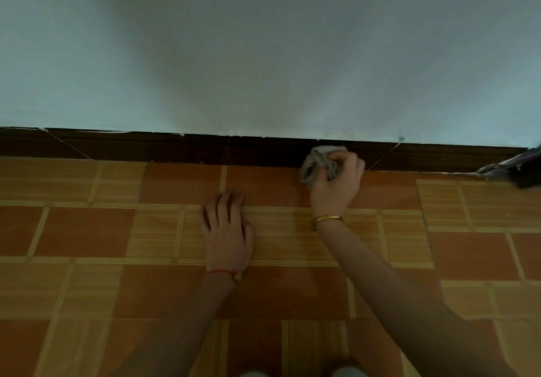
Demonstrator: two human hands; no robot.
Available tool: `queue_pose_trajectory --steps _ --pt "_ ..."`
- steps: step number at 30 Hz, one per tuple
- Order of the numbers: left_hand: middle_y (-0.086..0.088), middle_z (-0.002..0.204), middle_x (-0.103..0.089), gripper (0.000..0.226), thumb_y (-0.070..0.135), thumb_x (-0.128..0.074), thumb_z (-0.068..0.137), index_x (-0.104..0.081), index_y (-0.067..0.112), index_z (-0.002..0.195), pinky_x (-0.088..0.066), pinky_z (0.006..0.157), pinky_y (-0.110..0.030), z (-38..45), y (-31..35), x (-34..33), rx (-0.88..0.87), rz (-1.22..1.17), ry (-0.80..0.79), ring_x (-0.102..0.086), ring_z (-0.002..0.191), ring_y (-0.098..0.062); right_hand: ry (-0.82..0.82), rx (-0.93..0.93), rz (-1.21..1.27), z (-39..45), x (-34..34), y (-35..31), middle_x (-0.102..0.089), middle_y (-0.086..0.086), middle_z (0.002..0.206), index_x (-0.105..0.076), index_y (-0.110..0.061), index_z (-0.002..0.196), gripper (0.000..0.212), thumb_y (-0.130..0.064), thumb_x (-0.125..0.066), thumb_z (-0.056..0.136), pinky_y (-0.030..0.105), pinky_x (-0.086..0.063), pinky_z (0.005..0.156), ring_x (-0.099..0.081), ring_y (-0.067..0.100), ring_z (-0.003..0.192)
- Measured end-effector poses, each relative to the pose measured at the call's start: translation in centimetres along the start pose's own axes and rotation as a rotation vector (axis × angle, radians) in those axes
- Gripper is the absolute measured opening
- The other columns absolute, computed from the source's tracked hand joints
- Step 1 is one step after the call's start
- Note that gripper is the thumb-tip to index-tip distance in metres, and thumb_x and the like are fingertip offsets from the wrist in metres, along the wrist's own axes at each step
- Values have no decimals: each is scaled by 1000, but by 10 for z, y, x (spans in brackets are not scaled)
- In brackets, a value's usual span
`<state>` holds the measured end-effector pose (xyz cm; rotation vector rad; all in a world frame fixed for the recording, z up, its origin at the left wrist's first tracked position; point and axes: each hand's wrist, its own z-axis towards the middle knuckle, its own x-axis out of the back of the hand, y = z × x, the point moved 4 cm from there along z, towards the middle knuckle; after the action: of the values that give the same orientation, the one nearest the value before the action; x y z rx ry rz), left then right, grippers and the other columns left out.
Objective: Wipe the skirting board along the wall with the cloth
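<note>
Right hand (336,183) grips bunched grey cloth (314,163) against dark skirting board (175,148) at wall foot; left hand (227,227) flat, fingers straight, on tiled floor (87,230). Step: mid-wipe. Next, probably: slide cloth along board, keeping pressure.

Along the dark skirting board (175,148), the run from the frame's left edge to the centre is unobstructed, with bare tiled floor (87,230) below it. The left hand (227,230) lies flat on the floor at centre, well short of the board. At the far right edge, a dark object (524,168) sits against the board and blocks that end.
</note>
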<state>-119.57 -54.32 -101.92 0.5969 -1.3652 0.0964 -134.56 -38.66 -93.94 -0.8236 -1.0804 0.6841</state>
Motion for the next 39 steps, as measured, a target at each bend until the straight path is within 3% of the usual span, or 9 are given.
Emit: queue_pose_trajectory --steps 5,11,14,16,21,25,27,32,39 --pt "-12 144 -48 49 29 -39 94 -52 13 138 -22 116 -60 0 0 -1 -1 8 3 -41 135 -36 210 -88 -9 29 37 27 -49 14 107 -54 -5 95 25 10 -59 75 3 -37 76 -55 23 95" --pt "-12 144 -49 48 29 -40 94 -52 13 138 -24 115 -61 0 1 -1 -5 13 17 -42 134 -36 -54 154 5 -8 -6 -7 -52 9 103 -59 -5 95 20 1 -68 78 3 -38 76 -55 17 92" --pt "-11 145 -49 49 29 -38 94 -53 13 138 -23 116 -60 0 0 0 -11 15 15 -42 134 -36 -223 288 15 -28 -34 -22 -52 9 104 -60 -5 95 22 3 -68 76 19 -45 78 -55 21 95" --pt "-11 145 -49 49 29 -38 94 -53 14 138 -23 116 -60 0 0 0 -13 13 11 -42 134 -36 -234 303 13 -26 -34 -19 -53 8 106 -60 -6 95 23 4 -68 76 25 -49 79 -56 22 97" --pt "-11 143 -49 49 29 -39 94 -52 13 138 -23 116 -60 -1 -2 -2 -11 18 6 -42 134 -35 -10 86 -39 5 8 20 -54 8 107 -60 -8 96 22 0 -70 78 21 -50 80 -56 16 96" --pt "-11 144 -48 50 30 -39 94 -51 14 139 -24 116 -59 0 0 -2 -11 18 0 -42 133 -35 92 -63 -92 22 31 49 -54 10 110 -59 -8 99 23 -2 -68 79 13 -38 79 -55 17 98" --pt "-11 144 -48 49 29 -40 94 -51 14 139 -23 116 -59 0 0 -2 -8 13 3 -41 133 -35 23 -41 -99 16 23 49 -54 11 111 -59 -6 100 25 0 -68 79 11 -37 81 -52 14 97" --pt "-11 144 -48 49 27 -44 92 -51 14 139 -22 117 -59 -1 -1 -2 -18 20 17 -40 135 -35 -308 148 -163 -25 -32 33 -55 15 111 -61 -5 104 30 3 -69 76 28 -45 82 -53 26 101" --pt "-11 144 -48 50 29 -39 93 -52 13 138 -22 117 -59 1 0 0 -19 3 20 -41 134 -35 -431 302 -247 -6 -15 47 -54 14 112 -63 -8 106 37 10 -62 74 33 -48 84 -50 30 102"
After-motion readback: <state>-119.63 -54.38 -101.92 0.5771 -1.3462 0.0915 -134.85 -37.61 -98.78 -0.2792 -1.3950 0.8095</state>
